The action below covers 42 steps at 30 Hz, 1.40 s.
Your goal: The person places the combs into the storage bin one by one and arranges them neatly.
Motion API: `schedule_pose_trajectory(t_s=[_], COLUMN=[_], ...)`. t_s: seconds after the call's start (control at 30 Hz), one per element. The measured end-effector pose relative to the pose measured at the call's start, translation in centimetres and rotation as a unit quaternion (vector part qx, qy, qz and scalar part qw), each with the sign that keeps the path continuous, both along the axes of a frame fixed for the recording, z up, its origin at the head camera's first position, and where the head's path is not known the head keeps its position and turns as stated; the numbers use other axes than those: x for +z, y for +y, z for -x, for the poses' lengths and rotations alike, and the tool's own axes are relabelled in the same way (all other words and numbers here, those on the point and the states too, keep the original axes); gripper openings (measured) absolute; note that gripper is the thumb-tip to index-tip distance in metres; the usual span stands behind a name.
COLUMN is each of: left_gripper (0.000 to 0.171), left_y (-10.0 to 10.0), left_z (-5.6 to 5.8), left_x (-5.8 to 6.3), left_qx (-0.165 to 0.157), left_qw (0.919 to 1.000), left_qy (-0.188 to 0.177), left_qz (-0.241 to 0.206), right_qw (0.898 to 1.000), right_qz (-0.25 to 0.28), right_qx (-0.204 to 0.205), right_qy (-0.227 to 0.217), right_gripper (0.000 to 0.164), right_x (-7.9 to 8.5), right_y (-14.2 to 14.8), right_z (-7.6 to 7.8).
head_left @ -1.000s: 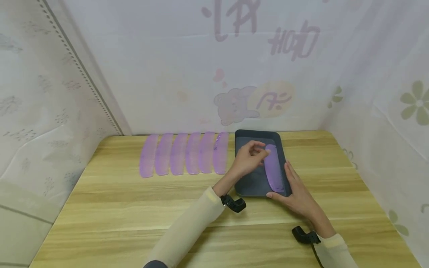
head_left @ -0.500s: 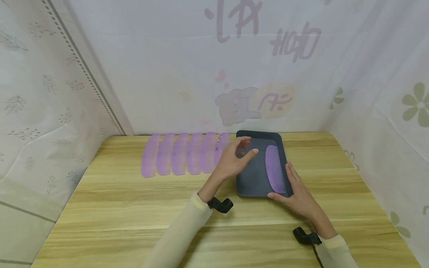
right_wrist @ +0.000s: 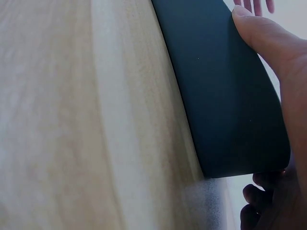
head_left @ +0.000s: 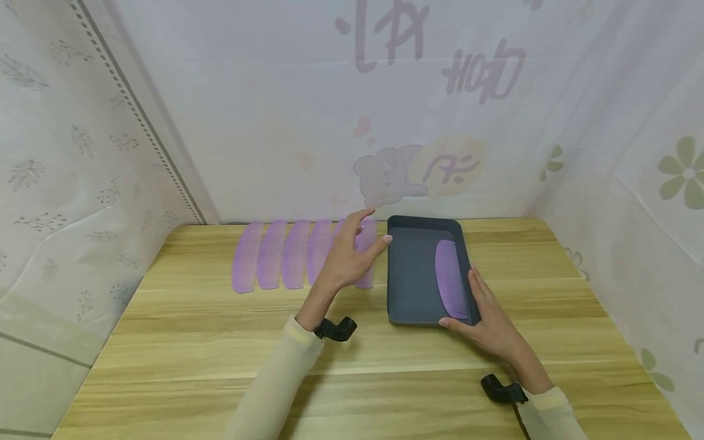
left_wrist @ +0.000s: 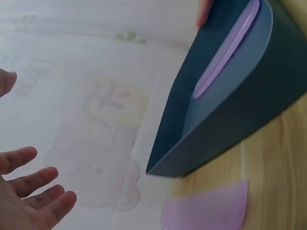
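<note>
My left hand point(head_left: 346, 260) hovers over the right end of a row of purple combs point(head_left: 269, 256), fingers spread and holding nothing. It partly covers the combs at that end. In the left wrist view its fingers point(left_wrist: 36, 184) are apart, with a comb point(left_wrist: 206, 208) lying below the tray. My right hand point(head_left: 495, 327) holds the near right corner of a dark grey tray point(head_left: 412, 275); its thumb lies on the rim and its fingers along the right side. One purple comb point(head_left: 451, 278) lies inside the tray, along the right wall, teeth facing right.
The wooden table point(head_left: 220, 366) ends at a white patterned cloth point(head_left: 275, 122) behind, with cloth on both sides too. The comb row stands upright-wise in parallel near the back edge, left of the tray. Each wrist wears a black camera point(head_left: 337, 330).
My left hand has let go of the comb in the tray and moved left, out of the tray and over the comb row. The right hand has stayed on the tray.
</note>
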State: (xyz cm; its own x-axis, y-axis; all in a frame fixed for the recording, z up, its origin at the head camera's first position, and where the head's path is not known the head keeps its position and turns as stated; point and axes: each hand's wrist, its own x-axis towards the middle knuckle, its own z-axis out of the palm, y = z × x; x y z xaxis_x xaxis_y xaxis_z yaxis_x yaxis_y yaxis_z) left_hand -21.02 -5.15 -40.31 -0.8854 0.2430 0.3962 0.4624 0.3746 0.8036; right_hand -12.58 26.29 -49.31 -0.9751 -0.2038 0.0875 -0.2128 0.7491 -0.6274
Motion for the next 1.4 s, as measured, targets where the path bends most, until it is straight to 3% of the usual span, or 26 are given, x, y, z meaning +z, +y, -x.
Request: schedule_pose_trajectory(t_s=[0.2,0.5,1.07,1.4], left_gripper=[0.067,0.069,0.076,0.075], left_y=[-1.3,-3.4,-7.9,-11.0], left_z=[0.4,0.8,1.4,1.8], left_x=[0.4,0.7,1.1,0.1], left_qx=[0.019,0.053,0.118,0.151], left_qw=[0.9987,0.9964,0.9917,0.9883], left_qy=[0.041,0.056,0.025,0.004], left_qz=[0.023,0.037,0.044,0.023], right_qw=[1.0,1.0,1.0,1.0], right_qz=[0.002,0.003,0.001,-0.002], right_qx=[-0.001,0.0,-0.002,-0.001], right_qy=[-0.001,-0.002,-0.002,-0.001], right_gripper=[0.116,0.116,0.116,0.115], right_x=[-0.2,-0.2,0.0,-0.1], right_y=[0.1,0.1,0.0,0.0], right_z=[-0.1,-0.1,-0.2,-0.1])
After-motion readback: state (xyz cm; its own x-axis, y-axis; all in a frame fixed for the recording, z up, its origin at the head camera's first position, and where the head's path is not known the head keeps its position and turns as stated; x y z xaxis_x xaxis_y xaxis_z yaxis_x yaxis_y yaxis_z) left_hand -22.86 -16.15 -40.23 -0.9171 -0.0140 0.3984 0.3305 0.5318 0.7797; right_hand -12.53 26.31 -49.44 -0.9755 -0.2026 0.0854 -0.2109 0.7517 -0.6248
